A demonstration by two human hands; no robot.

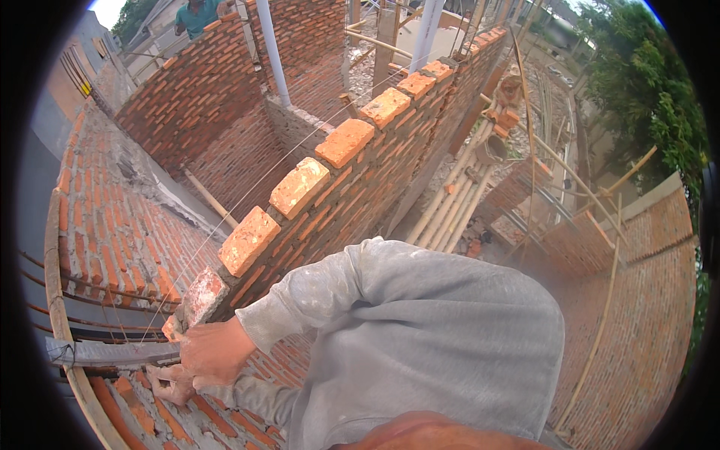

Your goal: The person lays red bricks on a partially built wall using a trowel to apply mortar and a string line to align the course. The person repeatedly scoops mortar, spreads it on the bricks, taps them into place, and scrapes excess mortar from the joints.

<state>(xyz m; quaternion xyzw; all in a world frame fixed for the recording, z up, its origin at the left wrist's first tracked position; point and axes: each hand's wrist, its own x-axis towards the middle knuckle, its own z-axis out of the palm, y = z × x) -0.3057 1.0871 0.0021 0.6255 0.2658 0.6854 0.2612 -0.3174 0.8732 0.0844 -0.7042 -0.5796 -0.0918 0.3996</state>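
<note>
My right hand (pixel 214 349) is closed at the near end of the brick wall (pixel 367 191), just below a whitish brick (pixel 202 298). Lower down, my left hand (pixel 171 384) has its fingers curled close beside the right hand. Whatever is in either hand is hidden or too small to make out. Both hands are at the end of a grey strip (pixel 112 352), which reaches left to a bent-looking wooden pole (pixel 56 292). A thin string (pixel 259 182) runs above the wall's row of spaced orange bricks (pixel 250 240) and down toward this end.
Rough brickwork (pixel 120 240) rises at left, with rusty bars (pixel 75 285) beside it. Bamboo poles (pixel 454 210) lie on the ground right of the wall. Pale pipes (pixel 274 56) stand beyond it. Another person (pixel 196 16) is at the far upper left.
</note>
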